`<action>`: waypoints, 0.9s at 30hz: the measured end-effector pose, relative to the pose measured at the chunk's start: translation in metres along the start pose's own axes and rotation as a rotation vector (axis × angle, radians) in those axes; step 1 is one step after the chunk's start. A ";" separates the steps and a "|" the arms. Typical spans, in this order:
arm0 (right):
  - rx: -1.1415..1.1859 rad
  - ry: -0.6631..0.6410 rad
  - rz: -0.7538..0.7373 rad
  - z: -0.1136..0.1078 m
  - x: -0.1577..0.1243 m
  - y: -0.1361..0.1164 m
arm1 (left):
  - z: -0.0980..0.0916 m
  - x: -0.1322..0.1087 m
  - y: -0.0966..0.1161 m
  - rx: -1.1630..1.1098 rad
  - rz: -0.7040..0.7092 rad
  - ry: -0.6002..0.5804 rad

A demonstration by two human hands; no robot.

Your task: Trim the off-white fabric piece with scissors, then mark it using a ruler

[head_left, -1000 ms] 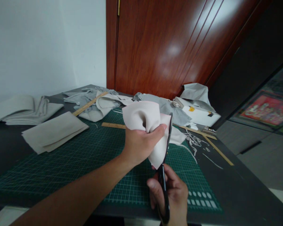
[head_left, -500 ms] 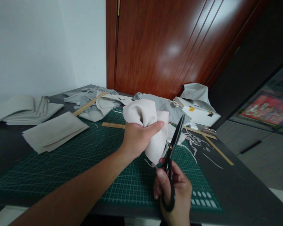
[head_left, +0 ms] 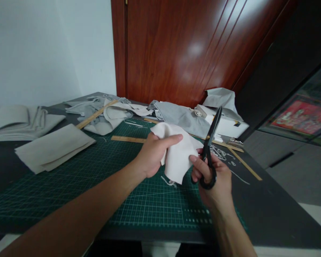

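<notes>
Room: reddish-brown wooden door (head_left: pixel 163 53) behind a dark grey table (head_left: pixel 273 214).
Work surface: green gridded cutting mat (head_left: pixel 109 157), lying on the table.
Soft white fabric piece (head_left: pixel 178 153): held above the mat, between the hands.
Left hand (head_left: pixel 152 153): clamped on the fabric, thumb on top.
Right hand (head_left: pixel 222 175): closed round the handles of the long-bladed black metal scissors (head_left: pixel 208 139); fingertips are at the fabric's right edge, but I cannot tell whether they pinch it.
Blades: together, pointing upward, clear of the fabric.
Change: one second ago I saw the blades along the fabric's edge; now the fabric is less bunched.
Meaning: I judge cutting paused, fabric handling in progress.
</notes>
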State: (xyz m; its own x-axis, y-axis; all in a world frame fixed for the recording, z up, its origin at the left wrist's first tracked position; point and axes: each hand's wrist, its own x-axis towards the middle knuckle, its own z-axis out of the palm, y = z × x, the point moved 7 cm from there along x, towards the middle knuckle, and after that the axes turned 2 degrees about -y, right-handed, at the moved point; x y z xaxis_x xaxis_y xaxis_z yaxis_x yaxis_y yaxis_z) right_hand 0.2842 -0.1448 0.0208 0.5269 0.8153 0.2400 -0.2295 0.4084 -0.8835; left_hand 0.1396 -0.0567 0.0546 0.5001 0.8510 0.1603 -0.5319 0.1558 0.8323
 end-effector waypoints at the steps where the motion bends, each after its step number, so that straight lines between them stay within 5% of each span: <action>1: 0.004 0.012 0.005 -0.003 0.004 0.000 | -0.001 0.001 -0.003 -0.044 -0.081 -0.008; 4: 0.005 0.052 0.017 -0.016 0.016 -0.005 | -0.003 0.002 -0.011 -0.154 -0.334 -0.039; 7: 0.001 0.076 0.029 -0.029 0.026 -0.012 | -0.002 0.001 -0.013 -0.222 -0.426 -0.092; 15: -0.004 0.113 0.037 -0.047 0.033 -0.024 | 0.011 0.003 -0.007 -0.296 -0.294 -0.262; 27: -0.012 0.060 0.011 -0.053 0.033 -0.028 | 0.010 0.006 -0.009 -0.303 -0.288 -0.310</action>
State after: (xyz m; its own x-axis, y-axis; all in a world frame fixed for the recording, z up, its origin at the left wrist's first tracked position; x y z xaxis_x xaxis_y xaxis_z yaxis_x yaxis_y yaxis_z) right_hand 0.3518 -0.1509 0.0324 0.5727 0.7935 0.2056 -0.2259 0.3939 -0.8910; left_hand 0.1542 -0.0581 0.0528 0.8101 0.5704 0.1355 -0.4939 0.5394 0.6820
